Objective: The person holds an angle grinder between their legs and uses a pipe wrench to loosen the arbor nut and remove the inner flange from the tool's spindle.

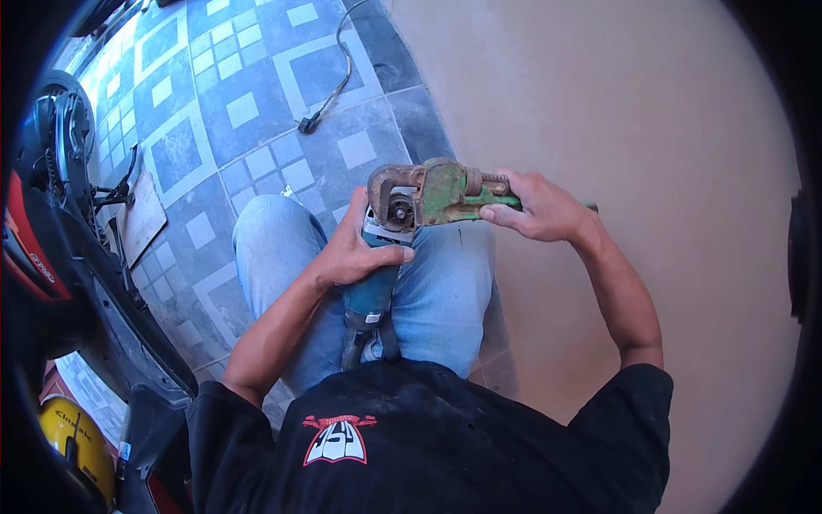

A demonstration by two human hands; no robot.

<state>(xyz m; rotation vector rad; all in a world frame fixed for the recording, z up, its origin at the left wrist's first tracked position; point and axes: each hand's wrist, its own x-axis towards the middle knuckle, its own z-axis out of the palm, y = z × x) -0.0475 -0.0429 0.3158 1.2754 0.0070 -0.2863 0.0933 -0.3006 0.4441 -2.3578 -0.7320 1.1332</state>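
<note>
A teal angle grinder (370, 291) rests between my thighs, its metal head and round spindle flange (400, 212) facing up. My left hand (353, 249) is wrapped round the grinder just below its head, thumb across the body. From the right, my right hand (541, 206) grips the handle of a green pipe wrench (445, 192). The wrench's rusty hook jaw (392, 178) reaches over the grinder head, with the flange showing in the jaw opening. Whether the jaws touch the flange, I cannot tell.
A power cord with a black plug (307, 124) lies on the blue-grey tiled floor ahead. On the left stands a motorbike (94, 283), with a yellow rounded object (77, 445) near its lower end. A plain tan wall (616, 103) runs along my right side.
</note>
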